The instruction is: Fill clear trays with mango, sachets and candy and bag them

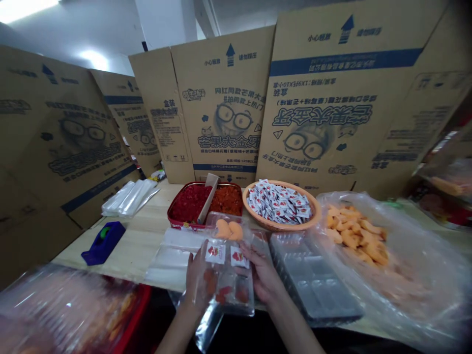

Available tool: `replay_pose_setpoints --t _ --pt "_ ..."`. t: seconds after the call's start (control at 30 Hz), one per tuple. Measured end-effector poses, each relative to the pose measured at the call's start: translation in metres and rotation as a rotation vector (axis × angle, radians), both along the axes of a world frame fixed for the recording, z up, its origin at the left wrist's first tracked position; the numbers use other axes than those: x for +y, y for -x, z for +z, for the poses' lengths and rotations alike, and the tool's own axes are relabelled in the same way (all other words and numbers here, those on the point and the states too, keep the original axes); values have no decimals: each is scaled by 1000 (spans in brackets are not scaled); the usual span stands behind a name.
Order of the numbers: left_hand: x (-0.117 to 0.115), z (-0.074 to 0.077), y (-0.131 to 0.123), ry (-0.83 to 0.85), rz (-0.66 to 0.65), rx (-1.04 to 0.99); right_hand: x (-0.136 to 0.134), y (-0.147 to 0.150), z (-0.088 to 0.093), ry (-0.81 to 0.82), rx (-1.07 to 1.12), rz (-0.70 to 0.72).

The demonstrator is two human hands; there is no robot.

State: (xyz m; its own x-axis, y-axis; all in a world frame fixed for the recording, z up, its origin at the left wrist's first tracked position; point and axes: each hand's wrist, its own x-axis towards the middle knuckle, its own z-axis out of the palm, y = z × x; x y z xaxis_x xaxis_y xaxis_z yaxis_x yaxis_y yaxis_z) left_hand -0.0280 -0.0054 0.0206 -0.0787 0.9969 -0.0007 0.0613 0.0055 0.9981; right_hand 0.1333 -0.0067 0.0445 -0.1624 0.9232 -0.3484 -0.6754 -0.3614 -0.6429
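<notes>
My view: left hand (198,281) and right hand (261,271), half-curled, grip the sides of a clear plastic tray (246,306) filled with sachets (215,252), red pieces (210,282) and orange pieces (229,230), above a wooden table (125,255).

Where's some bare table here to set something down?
Bare wooden tabletop shows between the blue tape dispenser and the flat clear bags. It's crowded around the left hand and right hand on the clear tray, by the orange bowl.

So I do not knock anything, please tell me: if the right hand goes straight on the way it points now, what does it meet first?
The right hand most likely meets the white sachet in the clear plastic tray it holds, right at its fingertips. Depth is unclear, so it may already touch it.
</notes>
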Motion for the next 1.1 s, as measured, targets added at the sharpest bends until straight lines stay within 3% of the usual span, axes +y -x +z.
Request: replay_pose_setpoints --t 0.13,0.27,0.33,0.47,0.63,0.83,0.97,1.1 --pt "-1 11 22 53 111 -27 -3 -16 0 9 -43 141" --pt "0 10 27 226 -89 -264 -7 -16 -2 -9 -30 262" --pt "-1 4 27 254 -75 -319 -9 -15 -3 12 -47 273" --pt "-6 -3 31 213 40 -326 -5 -21 -6 47 -70 188" --pt "-16 3 36 205 129 -300 19 -35 -9 -22 5 -76" --pt "-27 7 34 128 142 -192 54 -33 23 -159 70 -263" --pt "-33 11 31 163 92 -166 64 -15 46 -238 98 -295" --pt "-38 14 28 205 54 -200 65 5 54 -301 154 -256"
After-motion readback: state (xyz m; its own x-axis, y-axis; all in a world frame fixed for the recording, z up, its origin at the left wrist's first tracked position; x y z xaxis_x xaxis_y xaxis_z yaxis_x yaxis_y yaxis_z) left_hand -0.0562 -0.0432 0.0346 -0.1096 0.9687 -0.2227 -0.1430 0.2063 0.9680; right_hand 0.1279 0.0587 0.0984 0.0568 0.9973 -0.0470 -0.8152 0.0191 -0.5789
